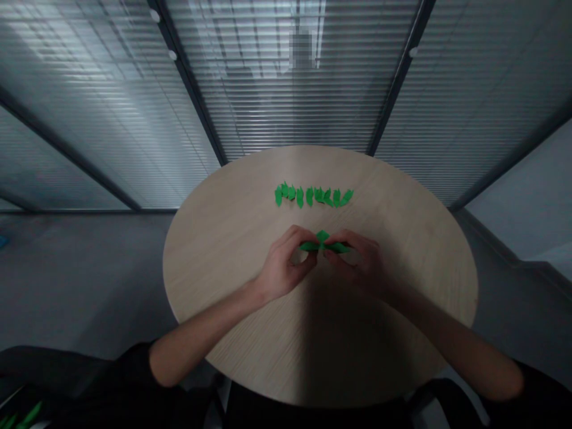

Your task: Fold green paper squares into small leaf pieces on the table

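Note:
Over the middle of the round table, both hands pinch a small green leaf-shaped piece [322, 237], perhaps folded paper. One point of it sticks up between the hands, and a narrow green arm spreads out to either side. My left hand [288, 262] is closed on its left part, thumb below and fingers above. From the other side, my right hand [361, 262] grips the right part, fingertips near the centre. Parts of the piece are hidden behind the fingers. Farther back lies a row of several small green leaf-like pieces [310, 196], apart from both hands.
The round wooden table [214, 238] stands close to glass partitions with blinds [304, 113]. More green pieces [29, 415] show at the bottom left corner. Dark chair parts [440, 393] sit by the table's near edge. A person's blurred shape is behind the glass.

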`<state>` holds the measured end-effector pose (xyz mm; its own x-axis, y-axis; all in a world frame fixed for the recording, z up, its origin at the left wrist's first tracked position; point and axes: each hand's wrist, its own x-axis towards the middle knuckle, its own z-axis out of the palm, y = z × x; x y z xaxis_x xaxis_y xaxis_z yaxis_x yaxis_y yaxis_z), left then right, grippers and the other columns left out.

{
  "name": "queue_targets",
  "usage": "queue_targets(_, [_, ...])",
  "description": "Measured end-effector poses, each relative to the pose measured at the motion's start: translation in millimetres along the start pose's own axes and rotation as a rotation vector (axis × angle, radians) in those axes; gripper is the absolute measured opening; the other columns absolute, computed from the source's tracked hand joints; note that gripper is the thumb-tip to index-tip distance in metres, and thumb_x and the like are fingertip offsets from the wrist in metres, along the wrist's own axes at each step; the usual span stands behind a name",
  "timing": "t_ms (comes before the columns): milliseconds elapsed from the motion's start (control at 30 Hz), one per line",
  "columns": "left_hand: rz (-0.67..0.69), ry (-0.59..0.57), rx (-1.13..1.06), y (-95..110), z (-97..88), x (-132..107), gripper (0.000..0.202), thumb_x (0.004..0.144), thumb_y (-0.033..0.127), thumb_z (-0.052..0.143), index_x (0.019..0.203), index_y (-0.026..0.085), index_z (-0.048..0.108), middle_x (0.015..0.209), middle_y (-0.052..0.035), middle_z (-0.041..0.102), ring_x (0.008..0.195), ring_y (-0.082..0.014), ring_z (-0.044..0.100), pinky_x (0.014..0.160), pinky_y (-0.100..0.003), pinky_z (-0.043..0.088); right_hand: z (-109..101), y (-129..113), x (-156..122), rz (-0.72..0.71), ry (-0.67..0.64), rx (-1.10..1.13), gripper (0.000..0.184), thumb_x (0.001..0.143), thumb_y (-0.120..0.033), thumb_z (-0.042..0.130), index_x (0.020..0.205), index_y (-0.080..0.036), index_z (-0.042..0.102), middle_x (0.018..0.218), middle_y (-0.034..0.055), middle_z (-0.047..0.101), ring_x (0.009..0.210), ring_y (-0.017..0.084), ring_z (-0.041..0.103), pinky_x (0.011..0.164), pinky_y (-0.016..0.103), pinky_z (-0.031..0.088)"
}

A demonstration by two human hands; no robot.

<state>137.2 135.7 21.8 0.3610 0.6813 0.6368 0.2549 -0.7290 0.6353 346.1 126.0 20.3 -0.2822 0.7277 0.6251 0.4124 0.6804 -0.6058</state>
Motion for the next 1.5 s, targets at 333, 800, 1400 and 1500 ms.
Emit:
queue_targets(333, [-0.091,0.026,0.011,-2,1.5,-2,0.004,0.095,0.020,0.067,0.099,0.020,0.066,0.092,-0.0057,0.067,0.084,-0.0174,0.064,0.075,-0.031,0.052,0,3,2,0.016,0.005,-0.037,0.026,0.088,-0.012,0.064,0.111,-0.025,0.064,0.097,0.0042,0.067,0.083,0.019,0.067,0.074,0.033,0.057])
queue_targets(800, [-0.305,-0.007,-0.275,-5,8.1,-9,0.021,0.095,0.028,0.071,0.113,0.019,0.065,0.096,-0.0057,0.074,0.081,-0.0156,0.073,0.074,-0.027,0.060,0,10,-3,-0.148,0.127,-0.066,0.014,0.096,-0.022,0.067,0.106,-0.030,0.073,0.109,0.0083,0.068,0.099,0.024,0.067,0.081,0.041,0.059])
queue_targets(1400, [-0.309,0.104,-0.331,-2,8.8,-6,0.012,0.088,0.024,0.079,0.094,0.016,0.073,0.085,-0.0050,0.078,0.071,-0.0132,0.074,0.067,-0.021,0.060,0,9,0,-0.132,0.121,0.004,0.006,0.096,-0.024,0.071,0.100,-0.025,0.075,0.115,0.0068,0.068,0.080,0.016,0.067,0.074,0.035,0.059])
queue_targets(1500, [-0.292,0.098,-0.327,-2,8.4,-6,0.012,0.088,0.025,0.079,0.092,0.016,0.073,0.082,-0.0045,0.078,0.069,-0.0129,0.073,0.065,-0.020,0.060,1,6,2,-0.117,0.136,0.016,0.003,0.096,-0.023,0.070,0.094,-0.024,0.072,0.103,0.0059,0.069,0.090,0.020,0.067,0.078,0.036,0.058])
